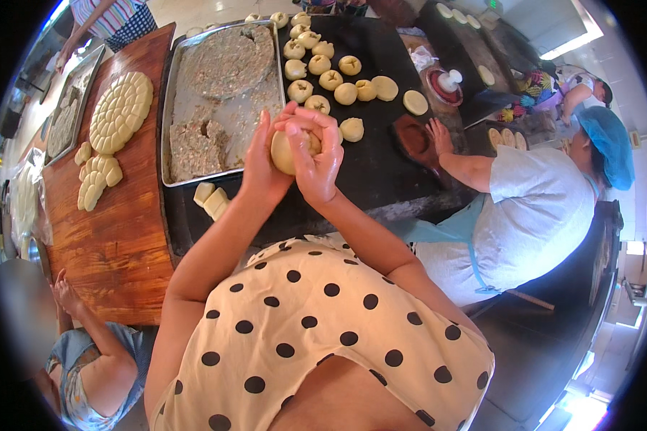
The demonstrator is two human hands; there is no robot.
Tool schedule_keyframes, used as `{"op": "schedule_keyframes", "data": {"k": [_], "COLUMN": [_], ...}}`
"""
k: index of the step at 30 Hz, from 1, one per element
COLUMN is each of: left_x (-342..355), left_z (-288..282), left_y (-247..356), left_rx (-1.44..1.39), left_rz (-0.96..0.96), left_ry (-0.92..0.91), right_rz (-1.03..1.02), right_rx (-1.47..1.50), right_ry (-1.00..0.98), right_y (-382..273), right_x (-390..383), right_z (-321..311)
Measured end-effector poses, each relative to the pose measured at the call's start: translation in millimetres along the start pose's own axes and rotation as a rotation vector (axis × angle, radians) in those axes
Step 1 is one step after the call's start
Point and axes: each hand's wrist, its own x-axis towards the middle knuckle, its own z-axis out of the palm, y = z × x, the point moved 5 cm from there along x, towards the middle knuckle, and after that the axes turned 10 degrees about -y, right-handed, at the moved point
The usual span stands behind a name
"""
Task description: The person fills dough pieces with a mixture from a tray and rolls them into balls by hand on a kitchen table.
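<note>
One dough ball [283,155] is sitting between the left hand [261,161] and the right hand [318,158], which are cupping it together. We are counting two trays [251,115] left of the left hand, over a dozen other balls [331,80] lying beyond both hands, and two flat discs [415,102] beyond and rightward of the right hand.

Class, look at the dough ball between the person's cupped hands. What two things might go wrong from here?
1. The held dough ball might split if the left hand and right hand press unevenly around it.
2. The right hand might knock the loose dough ball close beside it on the black tabletop.
</note>
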Motion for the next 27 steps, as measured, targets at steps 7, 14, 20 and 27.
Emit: {"op": "schedule_keyframes", "data": {"k": [7, 14, 20, 27], "left_x": [6, 21, 16, 27], "left_z": [-42, -29, -58, -89], "left_y": [-4, -5, -31, -44], "left_rx": [0.232, 0.180, 0.048, 0.207], "left_rz": [-0.025, -0.324, -0.092, -0.135], "left_ry": [0.336, 0.084, 0.298, 0.489], "right_rz": [-0.149, -0.195, -0.243, -0.250], "right_rx": [-0.263, -0.455, -0.508, -0.551], "right_ry": [-0.093, -0.317, -0.199, -0.261], "right_y": [13, 15, 34, 59], "right_x": [0, 2, -6, -12], "right_z": [7, -20, -15, -29]}}
